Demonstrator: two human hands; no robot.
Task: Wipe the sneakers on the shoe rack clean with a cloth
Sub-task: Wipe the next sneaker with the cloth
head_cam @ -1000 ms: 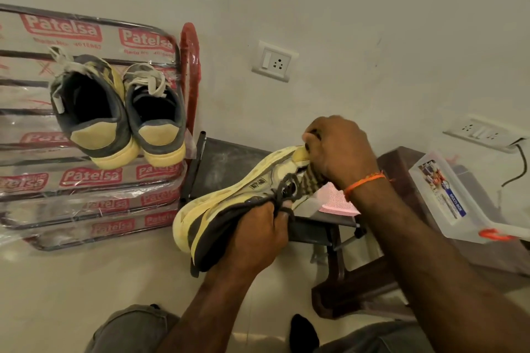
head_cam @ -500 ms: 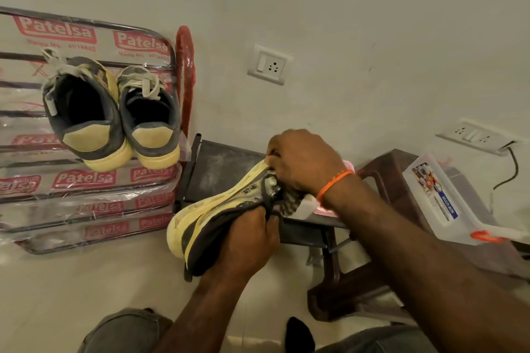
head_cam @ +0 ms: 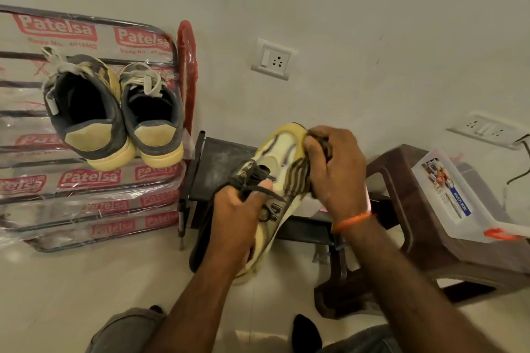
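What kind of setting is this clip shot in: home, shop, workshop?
Most likely a home, perhaps an entryway corner: a plastic-wrapped shoe rack holding worn sneakers against a plain wall, a wall socket, and a brown plastic stool on a tiled floor.

Warm, yellowish indoor light here, moderate and even, nothing blown out. The wall (head_cam: 344, 8) reads flat and soft, dimming a touch toward the top corners. Glare flickers off the plastic wrap on the shoe rack (head_cam: 86, 180), and a pale sheen sits on the floor (head_cam: 71, 281) near the bottom edge. Shadows are soft, pooling under the brown stool (head_cam: 401, 252). Wide-angle bending curves the rack's bars at the left edge. The right hand (head_cam: 335, 169) is smeared with motion blur; the forearms loom large and slightly soft.
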